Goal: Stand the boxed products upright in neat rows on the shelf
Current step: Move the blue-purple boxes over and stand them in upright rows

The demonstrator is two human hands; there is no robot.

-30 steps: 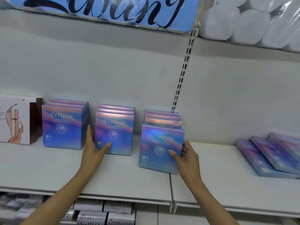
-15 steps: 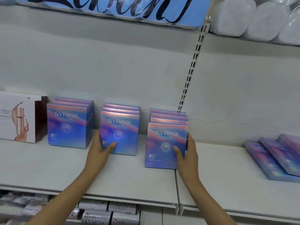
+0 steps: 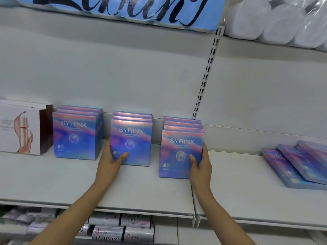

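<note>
Far left on the shelf (image 3: 53,175) a white carton (image 3: 19,128) stands, then our first row of boxes (image 3: 76,135) is upright and squared. Our left hand (image 3: 110,159) clasps the middle row's front box (image 3: 131,141), thumb pressed on its face, fingers hidden round its left edge. Our right hand (image 3: 200,163) grips the third row's front box (image 3: 181,154), standing forward of its row and, we judge, needing a nudge back. Three rows stand; far right, the flat boxes (image 3: 297,165) lie overlapped, waiting to be stood up.
</note>
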